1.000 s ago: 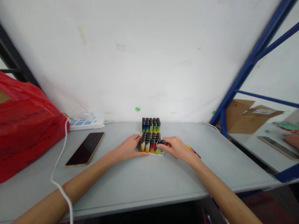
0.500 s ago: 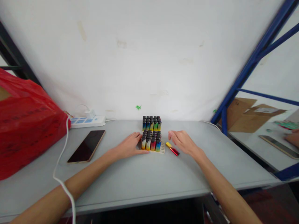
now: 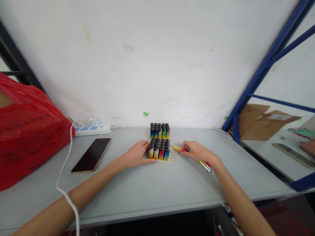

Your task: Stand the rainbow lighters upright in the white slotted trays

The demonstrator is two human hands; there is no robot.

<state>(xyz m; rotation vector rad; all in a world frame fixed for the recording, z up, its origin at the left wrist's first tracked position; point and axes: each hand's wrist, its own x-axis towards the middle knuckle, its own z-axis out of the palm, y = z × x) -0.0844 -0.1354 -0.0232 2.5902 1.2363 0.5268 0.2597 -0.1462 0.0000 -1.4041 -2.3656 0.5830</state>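
Several upright lighters with black tops stand in a pale tray [image 3: 171,156], whose right-hand column of slots holds none. Behind it stands a second block of upright lighters [image 3: 159,131]. My left hand [image 3: 137,153] rests at the tray's left side, thumb along the front edge and fingers apart from the thumb. To the right of the tray, my right hand [image 3: 193,149] pinches a yellow and red lighter [image 3: 177,148], its yellow end pointing at the tray. Under my right wrist lie more lighters [image 3: 205,166], yellow and red, partly hidden.
A phone [image 3: 91,155] and a white power strip [image 3: 94,129] lie at the left, near a red bag [image 3: 31,131]. A white cable [image 3: 64,160] crosses my left forearm. At the right are a blue frame [image 3: 261,70], a cardboard box [image 3: 263,123] and another person's hand [image 3: 309,146].
My right hand has closed on the yellow and red lighter and turned it flatter. More lighters now show beneath my right wrist. My left hand has stayed at the tray.
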